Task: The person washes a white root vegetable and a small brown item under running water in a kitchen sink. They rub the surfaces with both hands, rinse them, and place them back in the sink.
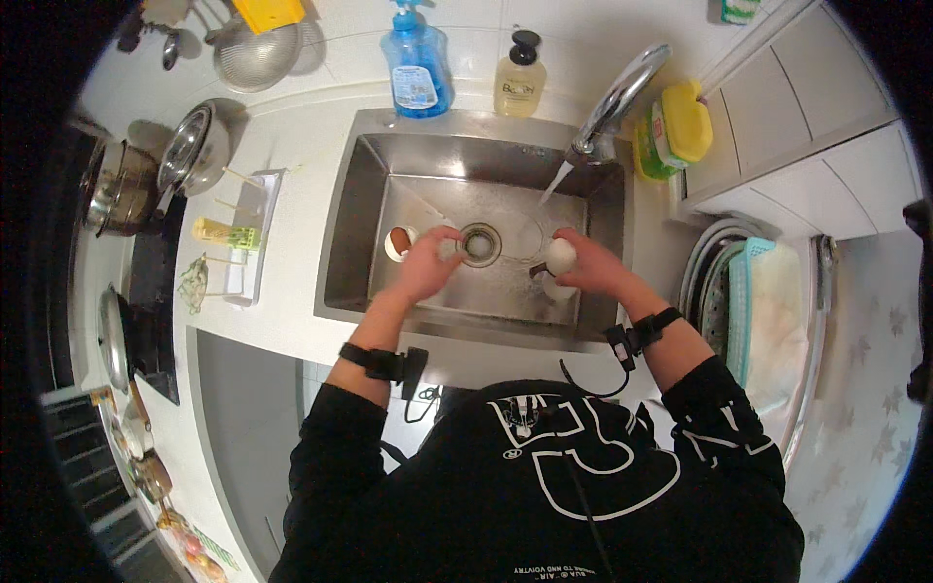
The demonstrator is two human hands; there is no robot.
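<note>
My left hand (428, 268) is over the left part of the stainless steel sink (474, 328), beside the drain (480, 245). Its thumb and fingers are curved apart; something pale shows between them, too blurred to tell whether it is held. Just left of that hand, a small white round vessel (391, 246) with a brown part (401, 239) rests on the sink floor. On the right side, my right hand (589, 266) grips a white rounded object (561, 255). A dark brown piece (538, 270) sticks out beside it. Water (557, 181) runs from the chrome faucet (612, 102) behind this hand.
A blue pump bottle (417, 73) and a clear pump bottle (520, 76) stand behind the sink. A yellow-lidded container (685, 124) is right of the faucet. On the left counter lie a white tray (255, 270) with sticks and brushes, and metal bowls (193, 149). Stacked pans (718, 270) stand at right.
</note>
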